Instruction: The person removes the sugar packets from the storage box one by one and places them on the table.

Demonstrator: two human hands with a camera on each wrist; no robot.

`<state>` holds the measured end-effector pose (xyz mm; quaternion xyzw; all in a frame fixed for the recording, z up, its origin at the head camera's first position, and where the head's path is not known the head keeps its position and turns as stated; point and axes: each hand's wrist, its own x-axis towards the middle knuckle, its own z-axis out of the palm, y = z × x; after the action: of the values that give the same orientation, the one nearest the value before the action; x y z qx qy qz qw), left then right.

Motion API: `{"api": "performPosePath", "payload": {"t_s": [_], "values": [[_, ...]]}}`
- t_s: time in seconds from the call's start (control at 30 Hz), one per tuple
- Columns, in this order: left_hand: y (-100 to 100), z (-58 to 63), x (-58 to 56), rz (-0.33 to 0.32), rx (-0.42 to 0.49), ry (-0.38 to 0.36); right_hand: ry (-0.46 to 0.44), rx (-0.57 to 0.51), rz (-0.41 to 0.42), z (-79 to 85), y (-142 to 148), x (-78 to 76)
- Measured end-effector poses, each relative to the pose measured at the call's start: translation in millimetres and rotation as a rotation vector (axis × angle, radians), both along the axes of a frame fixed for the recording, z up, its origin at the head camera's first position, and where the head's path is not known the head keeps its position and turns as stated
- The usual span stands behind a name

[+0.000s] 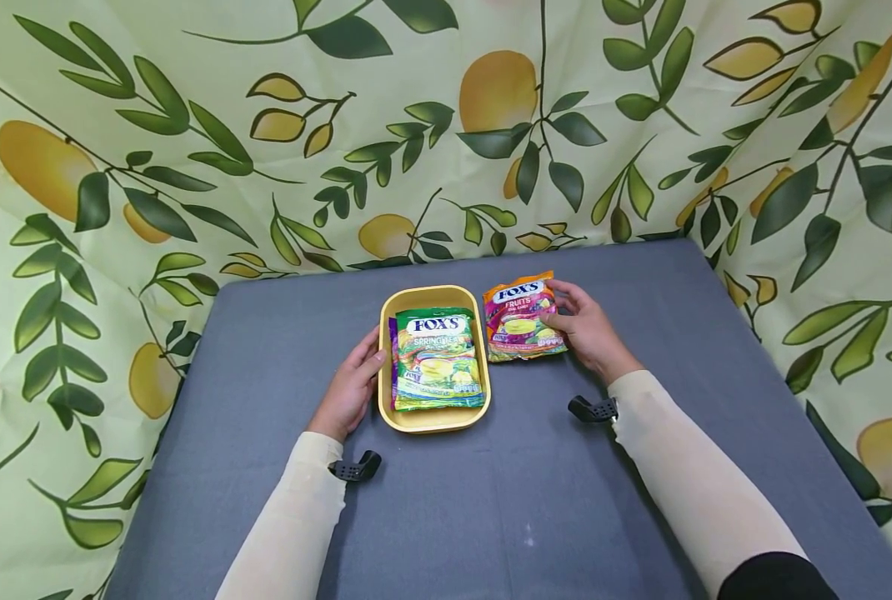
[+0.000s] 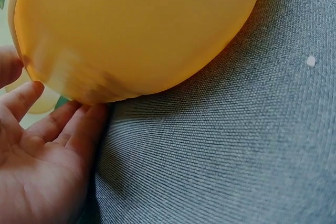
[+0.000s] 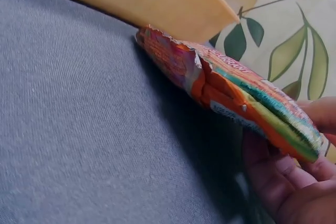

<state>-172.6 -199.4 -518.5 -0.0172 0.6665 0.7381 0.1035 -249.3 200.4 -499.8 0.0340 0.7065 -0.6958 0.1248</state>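
Observation:
My left hand (image 1: 351, 387) touches the left side of a yellow plastic tray (image 1: 434, 423). In the left wrist view, fairly straight fingers of that hand (image 2: 47, 156) lie against the tray's outer wall (image 2: 152, 30). Inside the tray is a green Fox's candy bag (image 1: 438, 358), over a purple bag (image 1: 393, 362) that shows only at its left edge. My right hand (image 1: 587, 329) holds an orange and pink Fox's Fruits candy bag (image 1: 521, 321) by its right side, thumb on the front. The right wrist view shows this bag (image 3: 231, 93) tilted, with fingers beneath it.
A grey cloth-covered table (image 1: 446, 517) lies under everything. Its back edge meets a hanging curtain (image 1: 416, 100) printed with leaves and fruit. The orange bag is just right of the tray. Each wrist wears a black strap device (image 1: 592, 409).

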Motion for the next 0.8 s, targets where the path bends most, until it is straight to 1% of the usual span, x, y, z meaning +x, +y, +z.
{"api": "performPosePath", "payload": {"t_s": [0.2,0.3,0.4,0.53,0.67,0.8], "values": [[0,-2.0,-0.3,-0.02,0.03,0.033,-0.008,0.058,0.018,-2.7,3,-2.9],[0,-2.2,-0.6,-0.023,0.027,0.032,-0.021,0.092,0.023,-3.6,5,-3.0],[-1,-1.5,-0.3,-0.026,0.026,0.028,-0.028,0.103,0.019,-6.3,7,-2.7],[0,-0.3,1.0,-0.024,0.021,0.023,-0.012,0.106,0.013,-10.0,8,-2.4],[-1,-1.2,0.9,-0.019,0.017,0.012,0.012,0.112,0.005,-9.3,15,-1.1],[-1,-1.2,1.0,-0.019,0.023,0.018,0.023,0.111,-0.014,-8.2,22,-0.3]]}}
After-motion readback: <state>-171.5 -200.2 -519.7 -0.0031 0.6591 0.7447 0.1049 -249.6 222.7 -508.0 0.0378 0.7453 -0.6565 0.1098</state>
